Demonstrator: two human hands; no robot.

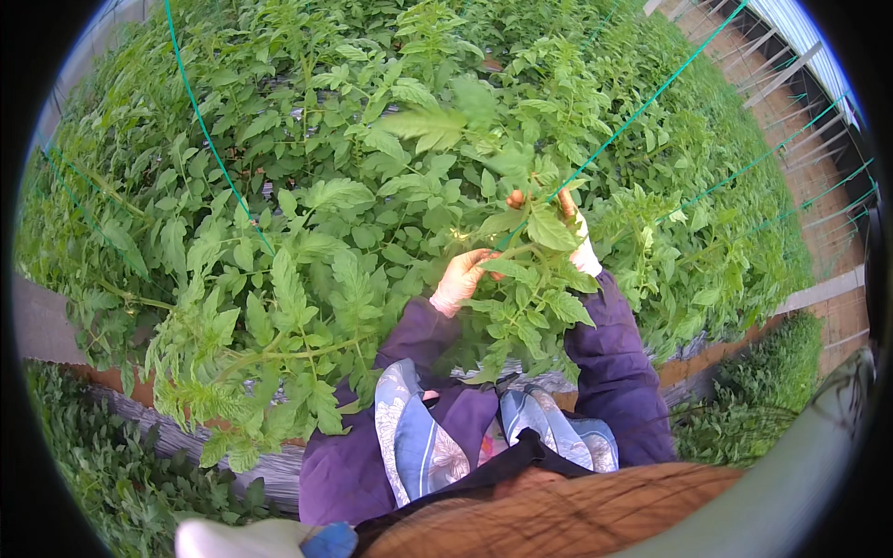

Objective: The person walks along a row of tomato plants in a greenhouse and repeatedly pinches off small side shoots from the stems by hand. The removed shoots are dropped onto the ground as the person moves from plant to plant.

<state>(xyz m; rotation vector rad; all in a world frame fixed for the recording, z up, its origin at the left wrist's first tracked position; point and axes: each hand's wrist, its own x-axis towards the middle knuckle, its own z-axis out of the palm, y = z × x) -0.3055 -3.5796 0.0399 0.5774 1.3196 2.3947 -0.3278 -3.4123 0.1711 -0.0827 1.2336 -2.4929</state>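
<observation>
A leafy tomato plant (551, 234) stands before me, with a green twine (628, 125) running down to its stem from the upper right. My left hand (462, 277) has its fingers closed around the stem, close to the twine's lower end. Partly covered by leaves, my right hand (582, 240) reaches up on the plant's right side. Its fingertips show on both sides of the upper stem beside the twine, but its grip is hidden. Small yellow flowers (458, 235) sit just above my left hand. Some leaves (425, 127) above are blurred.
Dense tomato foliage (293, 132) fills the bed ahead. Another green twine (202, 125) descends at the left. A leaning tomato stem (300, 354) reaches across the near left. Plastic ground sheeting (279, 481) borders the bed. More twines (760, 167) slant along the right near a bare soil strip (823, 202).
</observation>
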